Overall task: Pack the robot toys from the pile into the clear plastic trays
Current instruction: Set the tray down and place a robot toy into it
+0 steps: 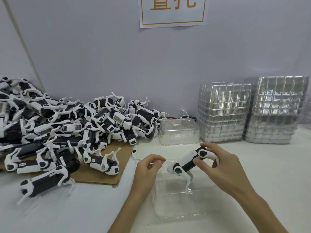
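The right hand (223, 165) grips one black-and-white robot toy (188, 163) by its rear end, fingers and thumb curled narrowly round the body; the toy hangs tilted over the near tray (176, 214), a white leg reaching down into it; the left hand (147, 169) is curled, thumb and forefinger pinching that tray's far-left rim; the tray lies on the white table (269, 174) directly in front of the person; one second tray (178, 133) stands open-side up behind it; two stacks of trays (223, 115) rise at the right, against the wall; the pile (75, 125) of toys, too many to count, spreads at the left, partly on one sheet of cardboard (104, 174); one toy (45, 184) stands apart at its near edge.
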